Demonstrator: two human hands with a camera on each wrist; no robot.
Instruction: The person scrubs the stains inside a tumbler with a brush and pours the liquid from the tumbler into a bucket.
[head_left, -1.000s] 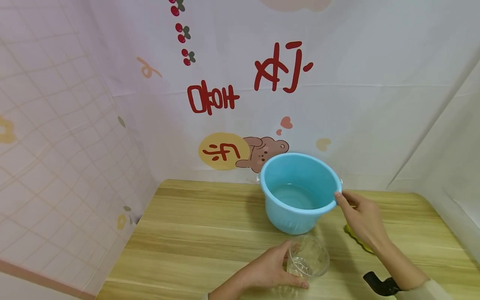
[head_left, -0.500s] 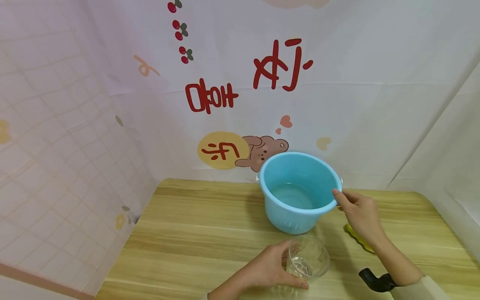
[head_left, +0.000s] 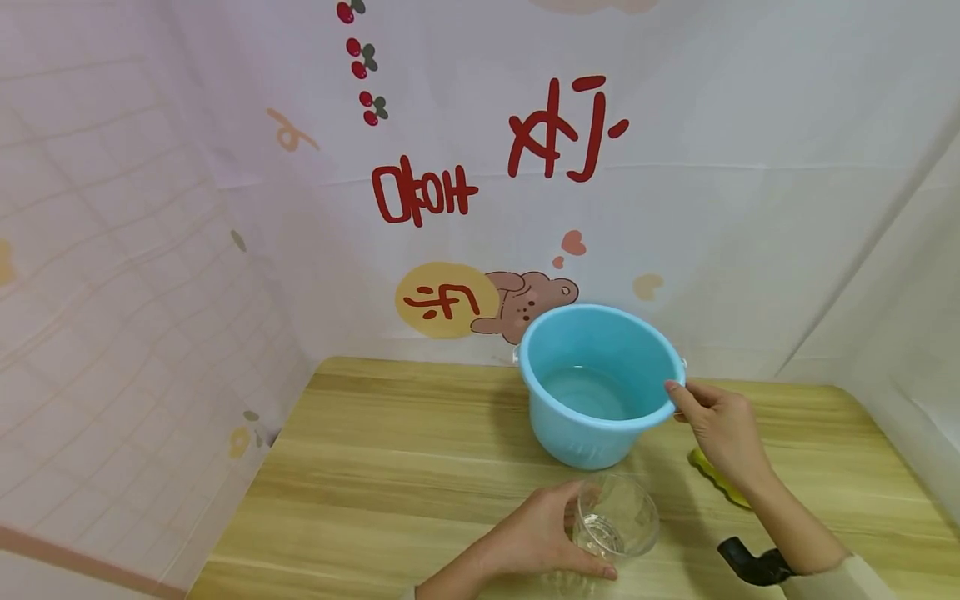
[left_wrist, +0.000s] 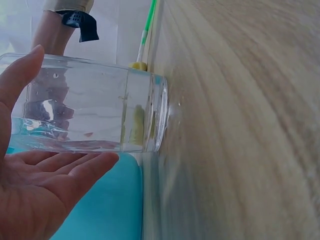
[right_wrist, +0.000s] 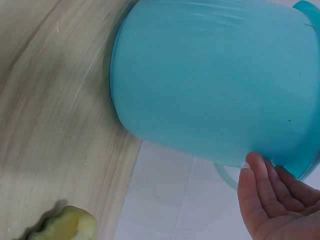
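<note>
My left hand [head_left: 536, 537] holds a clear cup [head_left: 633, 521] near the front of the table, fingers and thumb curved round its side. In the left wrist view the cup [left_wrist: 85, 105] has its base at the wooden surface. Behind it stands a light blue bucket [head_left: 581, 442], with shallow clear water [head_left: 588, 393] at the bottom. At the bucket's right side, my right hand [head_left: 727, 429] pinches the rim, thumb on top and fingers below. The right wrist view shows those fingers [right_wrist: 280, 195] against the bucket wall [right_wrist: 205, 85].
A yellow-green thing with a wavy edge [head_left: 717, 477] lies on the wooden table [head_left: 375, 467], right of the bucket and partly behind my right forearm. A black strap piece [head_left: 753, 562] sticks out from the right wrist. White printed cloth [head_left: 735, 250] hangs close behind the table.
</note>
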